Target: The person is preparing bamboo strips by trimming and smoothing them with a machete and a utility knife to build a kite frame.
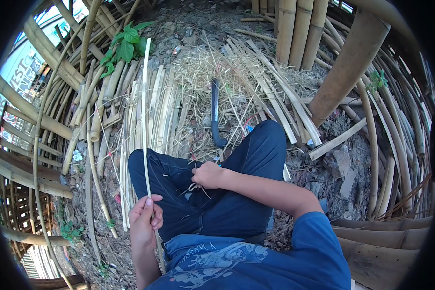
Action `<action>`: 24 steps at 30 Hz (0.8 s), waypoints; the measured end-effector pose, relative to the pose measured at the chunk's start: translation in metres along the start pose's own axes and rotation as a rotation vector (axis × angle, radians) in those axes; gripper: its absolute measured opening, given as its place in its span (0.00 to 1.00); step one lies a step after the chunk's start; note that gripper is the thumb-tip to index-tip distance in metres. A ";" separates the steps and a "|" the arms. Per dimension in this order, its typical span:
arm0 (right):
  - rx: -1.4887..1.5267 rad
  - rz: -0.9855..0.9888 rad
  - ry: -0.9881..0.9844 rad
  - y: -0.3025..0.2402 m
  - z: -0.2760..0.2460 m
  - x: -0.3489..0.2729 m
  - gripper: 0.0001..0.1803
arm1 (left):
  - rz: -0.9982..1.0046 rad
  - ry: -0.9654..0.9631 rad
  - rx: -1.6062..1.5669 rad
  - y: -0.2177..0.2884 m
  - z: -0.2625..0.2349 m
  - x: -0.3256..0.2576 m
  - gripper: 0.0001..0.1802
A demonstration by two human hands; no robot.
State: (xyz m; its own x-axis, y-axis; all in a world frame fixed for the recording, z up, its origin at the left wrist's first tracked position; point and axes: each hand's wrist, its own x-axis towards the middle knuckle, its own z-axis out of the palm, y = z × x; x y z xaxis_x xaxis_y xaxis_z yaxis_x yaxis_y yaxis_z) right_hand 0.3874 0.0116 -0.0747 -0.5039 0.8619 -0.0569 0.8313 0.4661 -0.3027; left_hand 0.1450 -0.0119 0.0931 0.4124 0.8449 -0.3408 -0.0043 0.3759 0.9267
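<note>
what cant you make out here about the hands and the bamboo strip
- Head view: right hand is curled, so whatever thin fibres it pinches are too small to tell.
- Long pale bamboo strip: its lower end is hidden by the blue shirt.
- Left hand: palm hidden behind its own fingers.
- Dark curved blade: partly buried in dry shavings.

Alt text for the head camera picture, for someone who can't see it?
A seated person's left hand grips a long pale bamboo strip, while the right hand pinches thin fibres on the lap. Split bamboo slats and a dark curved knife lie ahead.
</note>
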 end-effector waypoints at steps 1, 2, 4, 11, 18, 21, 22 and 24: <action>0.088 0.064 0.098 0.010 -0.007 0.003 0.08 | 0.041 0.036 0.000 0.006 -0.001 -0.004 0.15; 0.147 0.126 0.228 0.020 -0.021 0.004 0.09 | 0.085 0.051 0.004 0.014 -0.004 -0.008 0.15; 0.235 0.218 0.446 0.041 -0.065 0.008 0.09 | 0.142 0.079 0.011 0.030 -0.014 -0.015 0.15; 0.722 0.487 0.956 0.082 -0.260 -0.012 0.17 | 0.169 0.188 -0.005 0.038 -0.033 0.004 0.15; 0.881 0.348 1.431 0.175 -0.339 -0.038 0.19 | 0.000 0.056 -0.038 0.027 -0.022 0.037 0.15; 0.961 0.668 1.502 0.240 -0.320 -0.051 0.21 | -0.040 0.011 -0.049 0.019 -0.025 0.045 0.15; 0.782 0.907 1.686 0.278 -0.298 -0.070 0.22 | -0.072 -0.019 -0.044 0.016 -0.021 0.053 0.15; 0.741 1.117 1.859 0.289 -0.268 -0.066 0.22 | -0.111 -0.034 -0.046 0.010 -0.022 0.066 0.15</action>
State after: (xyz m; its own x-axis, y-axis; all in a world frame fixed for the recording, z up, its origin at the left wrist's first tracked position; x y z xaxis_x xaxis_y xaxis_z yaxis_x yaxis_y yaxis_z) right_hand 0.7241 0.1430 0.0969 0.9930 0.0231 0.1159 0.1137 0.0814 -0.9902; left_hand 0.1518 0.0559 0.0762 0.4433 0.7840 -0.4345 0.0020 0.4839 0.8751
